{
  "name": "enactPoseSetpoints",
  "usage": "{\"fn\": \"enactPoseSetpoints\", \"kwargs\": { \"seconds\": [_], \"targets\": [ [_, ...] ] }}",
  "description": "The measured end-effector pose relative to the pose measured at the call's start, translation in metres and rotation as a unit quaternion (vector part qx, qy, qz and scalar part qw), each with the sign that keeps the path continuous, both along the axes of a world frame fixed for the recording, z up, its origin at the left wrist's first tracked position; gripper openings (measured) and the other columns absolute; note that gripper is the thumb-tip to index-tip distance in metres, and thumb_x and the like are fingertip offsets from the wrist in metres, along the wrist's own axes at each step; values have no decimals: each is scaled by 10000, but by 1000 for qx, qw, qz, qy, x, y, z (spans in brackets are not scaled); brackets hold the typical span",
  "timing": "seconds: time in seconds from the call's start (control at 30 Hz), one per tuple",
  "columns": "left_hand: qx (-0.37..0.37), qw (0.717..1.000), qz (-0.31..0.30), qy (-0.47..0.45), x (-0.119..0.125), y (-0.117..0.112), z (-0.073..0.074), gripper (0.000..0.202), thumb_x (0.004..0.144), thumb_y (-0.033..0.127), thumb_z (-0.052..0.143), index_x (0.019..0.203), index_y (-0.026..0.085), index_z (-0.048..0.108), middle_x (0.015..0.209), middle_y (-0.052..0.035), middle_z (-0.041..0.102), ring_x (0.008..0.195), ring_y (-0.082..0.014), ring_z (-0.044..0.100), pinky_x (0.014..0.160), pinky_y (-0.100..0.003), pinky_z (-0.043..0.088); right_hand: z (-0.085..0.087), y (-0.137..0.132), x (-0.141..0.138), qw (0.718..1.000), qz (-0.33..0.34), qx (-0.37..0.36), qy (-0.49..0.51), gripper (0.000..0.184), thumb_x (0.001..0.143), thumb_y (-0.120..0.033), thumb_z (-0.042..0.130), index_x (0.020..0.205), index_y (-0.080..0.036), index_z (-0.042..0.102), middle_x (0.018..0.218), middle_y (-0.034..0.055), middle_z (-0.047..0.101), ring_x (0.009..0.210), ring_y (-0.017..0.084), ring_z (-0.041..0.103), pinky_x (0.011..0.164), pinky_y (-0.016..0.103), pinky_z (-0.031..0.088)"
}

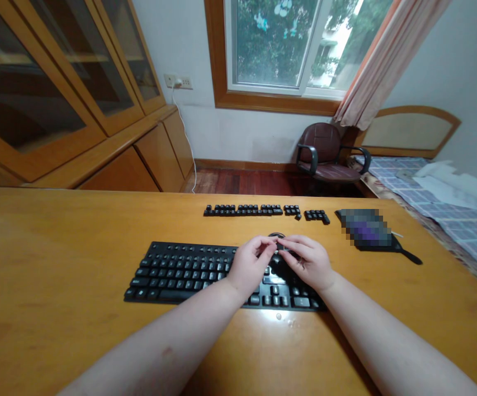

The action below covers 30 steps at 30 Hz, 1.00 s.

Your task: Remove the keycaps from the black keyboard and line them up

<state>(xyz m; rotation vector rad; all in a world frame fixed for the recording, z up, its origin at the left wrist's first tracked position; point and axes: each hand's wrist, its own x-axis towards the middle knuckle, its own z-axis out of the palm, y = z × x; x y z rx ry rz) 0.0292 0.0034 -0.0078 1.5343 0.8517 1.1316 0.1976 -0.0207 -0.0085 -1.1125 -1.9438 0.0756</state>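
A black keyboard (180, 272) lies on the wooden desk (56, 264) in front of me. Both my hands hover over its right part. My left hand (250, 264) has its fingers curled and pinched toward my right hand (306, 258), and the fingertips of both meet on a small black keycap (281, 246) above the keys. Beyond the keyboard, a row of loose black keycaps (244, 210) is lined up on the desk, with two smaller groups (316, 215) to its right.
A dark flat object with a blurred patch (368, 230) lies at the desk's right, a thin black tool (409, 255) beside it. Behind the desk stand a wooden glass-door cabinet (69, 82), a maroon chair (324, 157), a bed (448, 209) and a window.
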Motion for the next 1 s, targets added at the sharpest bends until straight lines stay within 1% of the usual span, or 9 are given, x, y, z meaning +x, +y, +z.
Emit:
{"fn": "enactPoseSetpoints", "kwargs": {
  "seconds": [0.07,0.13,0.23,0.33,0.43,0.53,0.6,0.77,1.0],
  "targets": [
    [61,997,22,42,-3,-1,3,159,858,265,493,806,181,617,998,-64,643,974,-185,582,894,-342,437,3,0,-1,999,-39,-17,17,209,801,-233,589,996,-214,662,907,60,678,796,154,637,719,280,539],
    [98,992,34,66,-5,-1,6,194,875,259,459,804,187,624,1008,-63,630,1006,-188,561,920,-351,413,11,2,3,994,-100,-35,35,177,800,-268,590,944,-212,677,880,52,686,766,156,634,699,284,536],
    [107,991,30,76,-5,-1,6,218,885,237,428,801,188,623,985,-59,626,988,-185,562,897,-340,424,22,12,19,980,-194,-44,31,189,796,-317,588,918,-211,685,902,50,692,763,166,630,682,293,523],
    [106,991,26,76,-4,0,5,214,878,217,428,781,185,616,949,-55,629,959,-183,569,878,-331,433,23,31,39,964,-254,-68,-45,205,794,-318,575,924,-209,689,899,47,699,788,182,634,694,296,508],
    [108,991,22,76,-3,0,4,208,875,210,430,775,182,610,911,-52,632,931,-181,575,860,-326,439,7,52,51,946,-258,-119,-155,214,806,-284,534,931,-222,696,938,41,701,841,196,638,734,298,491],
    [112,991,13,73,-3,-2,6,201,874,204,434,775,178,606,901,-52,632,912,-171,577,852,-316,442,-13,65,53,933,-259,-145,-203,244,808,-251,506,970,-240,689,1023,16,685,904,185,631,771,275,472],
    [116,991,10,72,-2,-2,7,199,873,200,435,775,176,607,899,-53,633,904,-168,577,850,-313,443,-21,68,51,926,-259,-161,-221,249,814,-261,496,974,-251,687,1032,6,682,902,178,630,758,263,464],
    [114,990,11,78,-2,-3,8,198,872,202,434,780,174,608,882,-54,634,888,-172,580,829,-312,452,-24,68,51,913,-268,-183,-247,212,814,-313,513,924,-265,687,946,1,695,811,168,631,668,248,443],
    [109,990,7,89,-3,-3,8,208,875,222,435,775,180,612,877,-53,638,885,-179,582,827,-323,456,-25,68,57,924,-260,-148,-240,235,817,-386,514,877,-279,714,1021,5,645,804,153,607,668,249,442]
  ]
}}
